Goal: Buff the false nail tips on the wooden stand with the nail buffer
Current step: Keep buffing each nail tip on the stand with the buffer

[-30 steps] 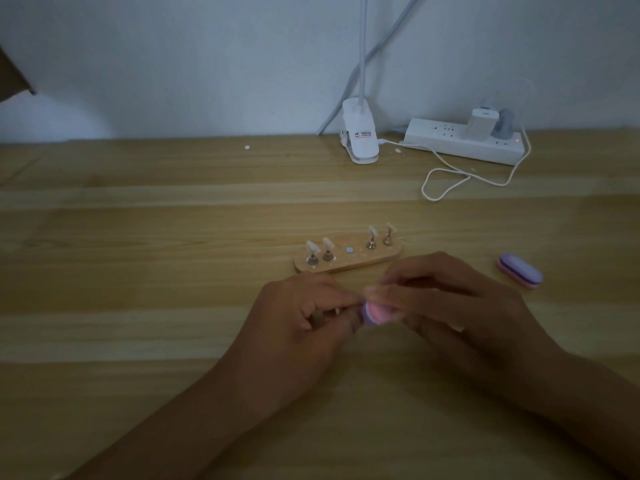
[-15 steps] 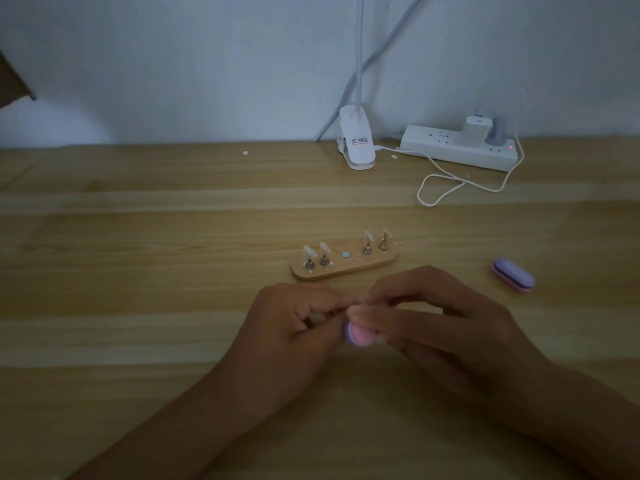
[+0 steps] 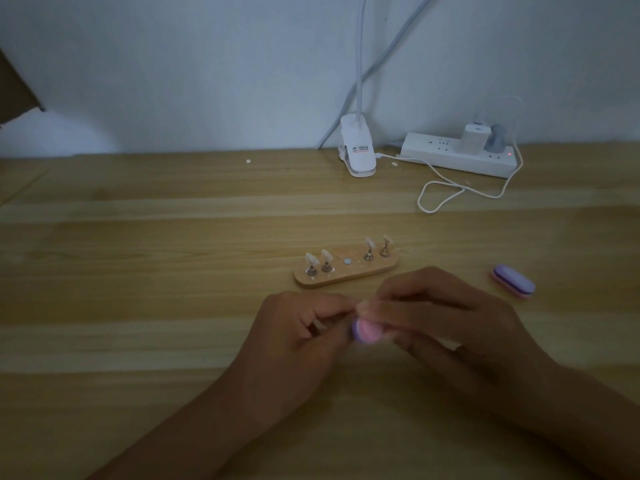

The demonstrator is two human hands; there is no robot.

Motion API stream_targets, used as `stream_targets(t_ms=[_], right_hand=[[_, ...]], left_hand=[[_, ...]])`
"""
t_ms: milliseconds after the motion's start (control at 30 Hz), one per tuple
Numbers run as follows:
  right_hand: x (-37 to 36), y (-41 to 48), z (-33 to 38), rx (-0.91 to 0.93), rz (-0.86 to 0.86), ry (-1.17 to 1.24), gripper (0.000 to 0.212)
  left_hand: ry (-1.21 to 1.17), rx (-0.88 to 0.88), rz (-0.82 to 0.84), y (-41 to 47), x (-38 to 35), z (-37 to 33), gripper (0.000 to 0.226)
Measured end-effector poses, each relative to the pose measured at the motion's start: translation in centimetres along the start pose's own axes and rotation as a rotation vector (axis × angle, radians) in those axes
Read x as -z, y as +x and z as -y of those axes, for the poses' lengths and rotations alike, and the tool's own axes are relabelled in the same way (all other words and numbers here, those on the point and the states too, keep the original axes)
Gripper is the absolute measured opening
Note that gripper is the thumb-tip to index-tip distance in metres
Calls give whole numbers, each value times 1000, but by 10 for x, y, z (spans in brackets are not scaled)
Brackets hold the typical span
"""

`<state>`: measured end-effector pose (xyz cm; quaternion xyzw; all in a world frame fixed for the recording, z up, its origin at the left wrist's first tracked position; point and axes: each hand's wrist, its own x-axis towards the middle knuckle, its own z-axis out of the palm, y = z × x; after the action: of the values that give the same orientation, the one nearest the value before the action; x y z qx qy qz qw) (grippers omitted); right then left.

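Two hands meet over the middle of the table [image 3: 138,271], with a nail buffer between them.
The right hand [image 3: 450,323] grips the pink and purple nail buffer [image 3: 367,331] with curled fingers, and its round end shows between the hands. The left hand [image 3: 294,334] has thumb and forefinger pinched just beside the buffer; what they pinch is too blurred to tell. The wooden stand [image 3: 346,276] lies just behind the hands, toward the far edge, with four nail tips [image 3: 311,259] upright on it. A second buffer [image 3: 514,282] lies nearer the right edge.

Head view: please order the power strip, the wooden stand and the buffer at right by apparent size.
1. The power strip, slightly; the wooden stand looks nearly as long and lies nearer, so this order is unsure.
2. The buffer at right, clearly smallest.
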<state>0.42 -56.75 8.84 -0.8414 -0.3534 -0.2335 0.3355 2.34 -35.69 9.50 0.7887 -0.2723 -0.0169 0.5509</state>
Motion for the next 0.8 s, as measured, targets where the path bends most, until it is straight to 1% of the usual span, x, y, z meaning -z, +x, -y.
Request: stream_targets(t_ms=[33,67,100,200,267,300,333,367,400,467,500,533,600,700,800], right_hand=[[-4,1,4,26,0,15,20],[-5,2,6,18,4,87,19],[-3,4,5,-12,21,90,20],[5,9,-1,-79,18,-42,25],[0,4,1,-63,2,-11,22],[-1,3,3,-59,-20,51,20],[-3,4,6,-25,3,58,19],[-3,1,6,29,23,39,18],[-1,2,7,28,40,2,19],[2,5,3,-10,18,-95,21],[4,6,4,-59,14,-102,21],[2,8,7,-68,2,-101,20],[-3,7,14,-38,-26,-73,21],[0,6,10,-2,-8,-117,21],[5,9,4,-52,-24,-145,20]], left_hand=[[0,-6,2,0,0,0,18],[4,-10,-2,0,0,1,19],[6,-5,-10,1,0,2,18],[-9,29,-39,0,-1,4,17],[-41,22,-30,0,-1,3,14],[-53,12,-24,0,-1,2,14],[-56,4,-21,0,0,2,15],[-51,2,-16,1,0,3,16],[-47,8,-14,1,0,4,15],[-60,28,-17,1,0,4,15],[-80,34,-14,1,0,4,16],[-96,33,-7,1,0,3,16],[-97,15,-6,0,0,4,20],[-77,12,-10,1,1,5,16],[-59,33,-7,1,1,4,16]])
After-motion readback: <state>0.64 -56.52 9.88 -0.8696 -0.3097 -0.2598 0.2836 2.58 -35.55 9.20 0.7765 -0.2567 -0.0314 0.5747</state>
